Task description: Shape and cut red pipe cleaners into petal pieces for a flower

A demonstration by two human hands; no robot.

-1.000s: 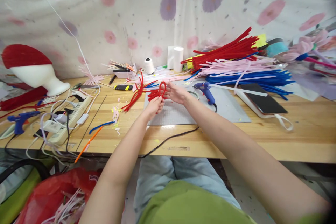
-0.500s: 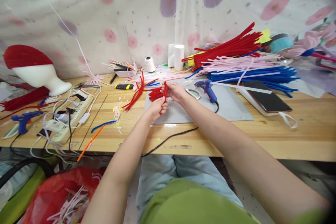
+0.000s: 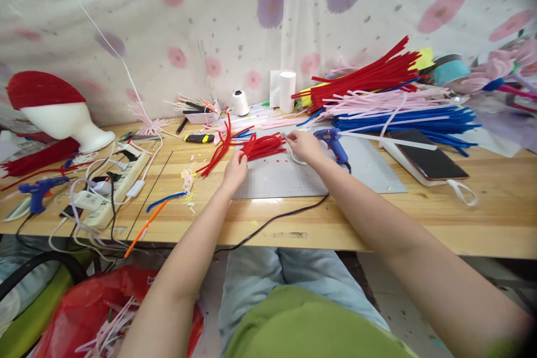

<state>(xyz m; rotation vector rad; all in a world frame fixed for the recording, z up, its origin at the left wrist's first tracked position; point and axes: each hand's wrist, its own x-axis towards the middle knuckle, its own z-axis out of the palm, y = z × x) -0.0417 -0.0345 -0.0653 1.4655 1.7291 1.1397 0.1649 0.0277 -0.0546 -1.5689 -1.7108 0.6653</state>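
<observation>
My left hand (image 3: 237, 168) pinches the left end of a bundle of short red pipe cleaners (image 3: 268, 146), which points right above the grey cutting mat (image 3: 268, 182). Closed fingers of my right hand (image 3: 305, 146) are on a pair of scissors; part of the pale handle (image 3: 297, 159) shows below them, and the rest is mostly hidden. A grey tip sticks out at the fingertips, close to the bundle's right end. Small red snippets lie on the mat beneath. Just right of that hand rests a blue glue gun (image 3: 334, 142).
Longer red pipe cleaners (image 3: 218, 154) lie left of the mat, near a black-and-yellow cutter (image 3: 199, 139). Red, pink and blue bundles (image 3: 403, 118) pile up behind right, by a phone (image 3: 432, 156). A power strip (image 3: 115, 187) with tangled cables and a foam head (image 3: 59, 117) stand left.
My hands have moved apart. The right one let go of the red bundle and moved right onto the scissors; the left shifted left, still holding the bundle. Red snippets now show on the mat.
</observation>
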